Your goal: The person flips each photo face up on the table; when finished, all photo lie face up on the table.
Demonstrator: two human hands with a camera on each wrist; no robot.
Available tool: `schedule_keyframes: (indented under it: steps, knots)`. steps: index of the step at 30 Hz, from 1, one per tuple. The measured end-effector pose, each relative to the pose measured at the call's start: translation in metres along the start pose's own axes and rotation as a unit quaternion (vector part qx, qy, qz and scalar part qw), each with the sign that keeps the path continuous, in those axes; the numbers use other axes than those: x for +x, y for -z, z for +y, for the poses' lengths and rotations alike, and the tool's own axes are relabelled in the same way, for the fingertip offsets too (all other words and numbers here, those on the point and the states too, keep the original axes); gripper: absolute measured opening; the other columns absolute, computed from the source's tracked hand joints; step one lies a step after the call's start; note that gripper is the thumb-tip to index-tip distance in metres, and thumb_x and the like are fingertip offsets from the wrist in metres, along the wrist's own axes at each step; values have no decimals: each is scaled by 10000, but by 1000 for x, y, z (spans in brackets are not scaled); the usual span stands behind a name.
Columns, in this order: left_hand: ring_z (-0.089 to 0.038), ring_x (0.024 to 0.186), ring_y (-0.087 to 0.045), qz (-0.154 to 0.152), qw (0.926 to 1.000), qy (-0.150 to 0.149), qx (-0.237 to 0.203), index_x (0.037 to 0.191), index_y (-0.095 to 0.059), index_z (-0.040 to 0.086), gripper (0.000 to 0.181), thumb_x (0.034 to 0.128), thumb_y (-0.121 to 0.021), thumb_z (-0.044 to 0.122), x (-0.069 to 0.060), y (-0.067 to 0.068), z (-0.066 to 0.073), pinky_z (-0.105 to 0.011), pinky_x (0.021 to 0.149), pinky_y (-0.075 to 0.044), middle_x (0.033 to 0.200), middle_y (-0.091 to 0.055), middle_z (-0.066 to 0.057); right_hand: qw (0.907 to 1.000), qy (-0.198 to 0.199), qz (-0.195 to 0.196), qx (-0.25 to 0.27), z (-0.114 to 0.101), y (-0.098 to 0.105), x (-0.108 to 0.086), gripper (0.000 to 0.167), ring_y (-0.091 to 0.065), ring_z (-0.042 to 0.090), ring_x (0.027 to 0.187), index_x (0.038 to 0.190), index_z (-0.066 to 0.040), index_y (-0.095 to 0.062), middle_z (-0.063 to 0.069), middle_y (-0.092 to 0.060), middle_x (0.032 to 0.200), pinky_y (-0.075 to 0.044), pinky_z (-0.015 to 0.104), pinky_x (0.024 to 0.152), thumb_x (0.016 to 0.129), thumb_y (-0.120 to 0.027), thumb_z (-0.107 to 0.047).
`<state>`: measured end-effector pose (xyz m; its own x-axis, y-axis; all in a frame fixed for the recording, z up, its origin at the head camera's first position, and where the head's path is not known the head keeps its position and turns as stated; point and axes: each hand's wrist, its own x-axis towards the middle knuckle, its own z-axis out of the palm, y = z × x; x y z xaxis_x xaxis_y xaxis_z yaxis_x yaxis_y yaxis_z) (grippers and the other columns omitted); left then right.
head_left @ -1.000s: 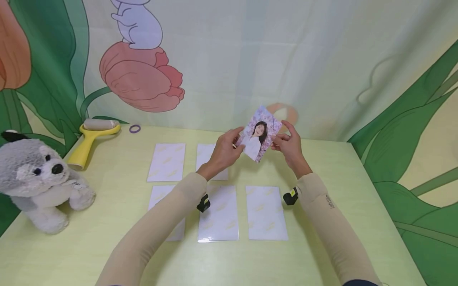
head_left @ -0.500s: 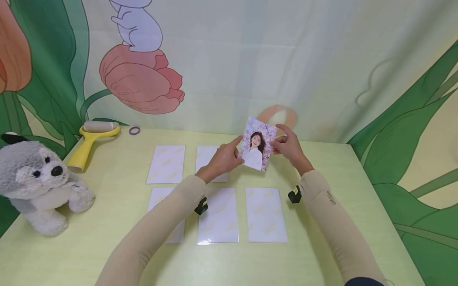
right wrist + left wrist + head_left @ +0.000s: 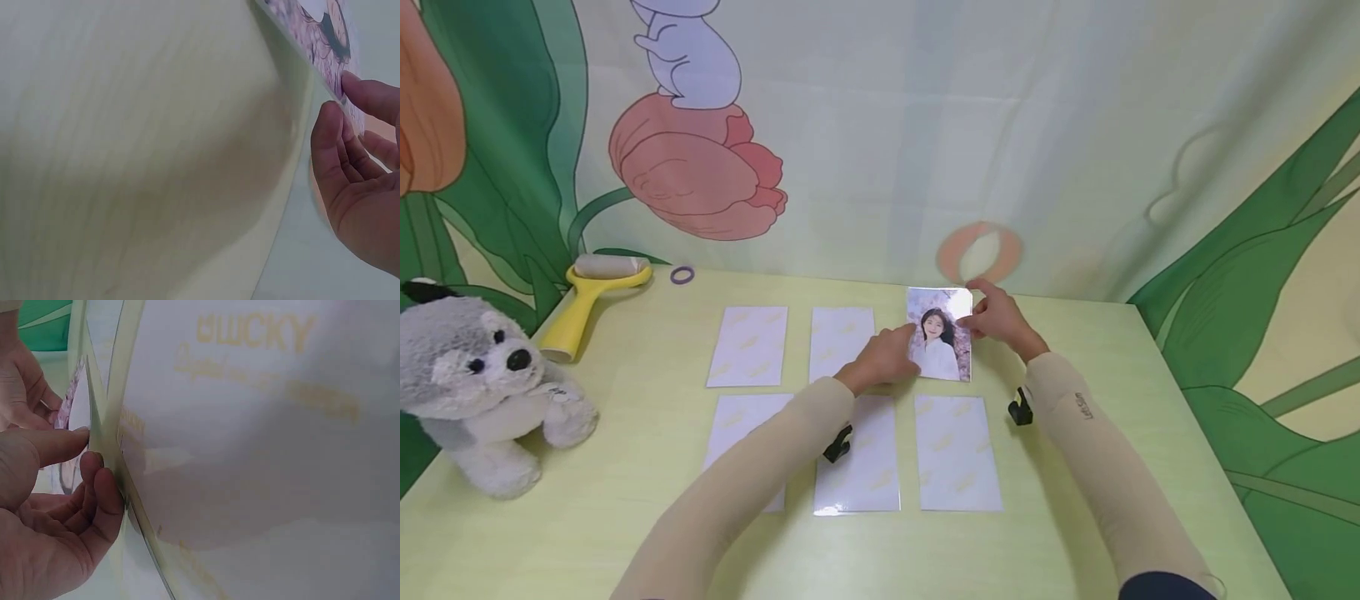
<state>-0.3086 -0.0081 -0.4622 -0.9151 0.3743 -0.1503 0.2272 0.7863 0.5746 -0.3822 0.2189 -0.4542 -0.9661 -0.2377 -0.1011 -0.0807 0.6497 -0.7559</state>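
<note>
A photo print of a person before pink blossoms is held face up over the back of the table, its lower edge nearly level. My left hand grips its left edge, thumb on top and fingers curled below in the left wrist view. At the right edge, my right hand pinches the photo between thumb and fingers; in the right wrist view the print stands off the table surface. Beside my left hand lies a white photo back with faint yellow lettering, partly hidden by that hand.
More white photo backs lie in two rows: one at the back left, one at the front right, others under my left forearm. Leftward are a plush dog, a yellow-handled lint roller and a purple ring. A printed curtain hangs behind.
Both hands have brought the photo down toward the table and turned it from a slant to nearly straight. The white photo backs have stayed in place.
</note>
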Motion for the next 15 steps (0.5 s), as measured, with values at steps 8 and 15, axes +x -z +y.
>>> schedule_keyframes:
  steps: [8, 15]
  knots:
    - [-300, 915, -610, -239, 9993, 224, 181, 1248, -558, 29, 440, 861, -724, 157, 0, 0, 10, -376, 769, -506, 1110, -657, -164, 9944, 92, -75, -1052, 4, -7, 4, 762, -604, 178, 616, 1485, -23, -390, 112, -644, 812, -475, 293, 628, 848, -792, -139]
    - [-200, 579, -548, -442, 9972, 601, 56, 1010, -573, 38, 249, 845, -734, 133, 7, -1, 15, -261, 443, -429, 860, -585, -109, 9889, 152, 60, -1474, 5, -11, 4, 751, -603, 262, 790, 1461, -14, -436, 179, -666, 934, -482, 367, 719, 829, -808, -175]
